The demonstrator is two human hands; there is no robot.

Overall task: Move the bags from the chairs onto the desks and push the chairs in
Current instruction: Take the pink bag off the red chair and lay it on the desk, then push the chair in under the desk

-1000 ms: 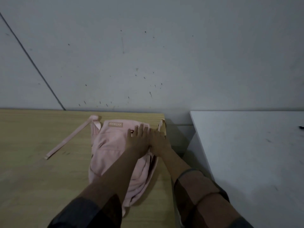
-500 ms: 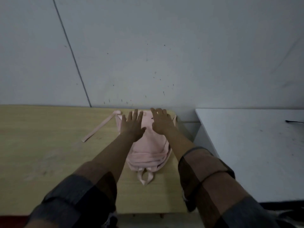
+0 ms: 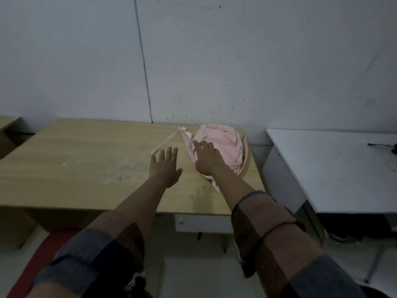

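Grey wall [image 3: 236,61] behind, with a dark seam running down to the back edge of the wooden counter [image 3: 75,168]. White counter [image 3: 343,173] to the right, apart from the wooden one, a dark cable near its far right edge. Red chair [image 3: 43,254] low at the left, in front of the wooden counter's front edge, partly hidden by a sleeve. Pink bag [image 3: 223,145] lying flat at the back right corner of the wooden counter, one long strap [image 3: 165,143] trailing left across the top. Right hand [image 3: 207,160] spread wide, palm down, over the bag's left side, contact hard to judge. Left hand [image 3: 165,166] also spread wide and empty, over bare wood just left of the bag, near the strap's end
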